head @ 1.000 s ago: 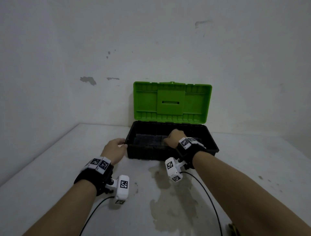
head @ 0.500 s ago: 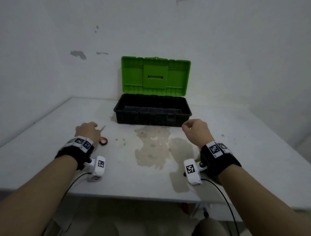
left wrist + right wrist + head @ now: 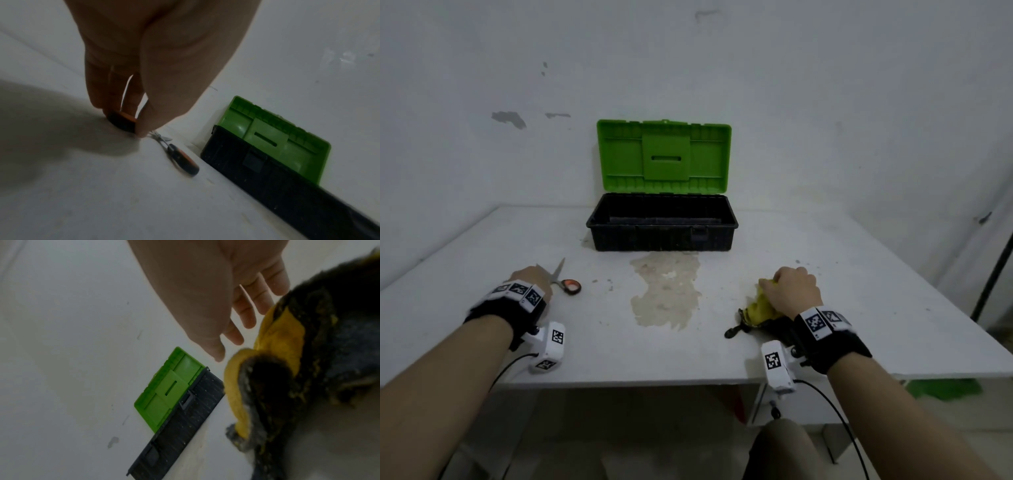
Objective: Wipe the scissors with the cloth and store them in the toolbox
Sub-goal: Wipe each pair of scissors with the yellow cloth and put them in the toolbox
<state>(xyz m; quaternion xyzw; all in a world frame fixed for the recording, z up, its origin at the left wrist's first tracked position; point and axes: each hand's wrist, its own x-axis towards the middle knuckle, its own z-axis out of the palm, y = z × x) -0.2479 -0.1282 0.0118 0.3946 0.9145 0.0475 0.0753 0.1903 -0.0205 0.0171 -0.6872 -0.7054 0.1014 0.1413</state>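
The scissors [image 3: 566,284], with orange-and-black handles, lie on the white table [image 3: 859,274] at the left, blades pointing away from me. My left hand [image 3: 530,279] is on them; in the left wrist view its fingers [image 3: 107,97] and thumb pinch one handle loop, while the other handle [image 3: 183,160] lies free on the table. A crumpled yellow-and-black cloth [image 3: 758,308] lies at the right. My right hand [image 3: 794,291] rests on it with loosely bent fingers [image 3: 257,305] against the yellow fold and the thumb apart. The toolbox [image 3: 662,236] stands open at the back, its green lid [image 3: 664,154] upright.
A brownish stain [image 3: 664,294] spreads over the table between my hands and the toolbox. The wall stands close behind the box. A dark pole [image 3: 993,274] leans at the far right, and something green [image 3: 941,389] lies below the table's right edge.
Both hands have drawn back from the toolbox toward me. The left hand has settled on the scissors' handle and the right hand has moved right onto the cloth.
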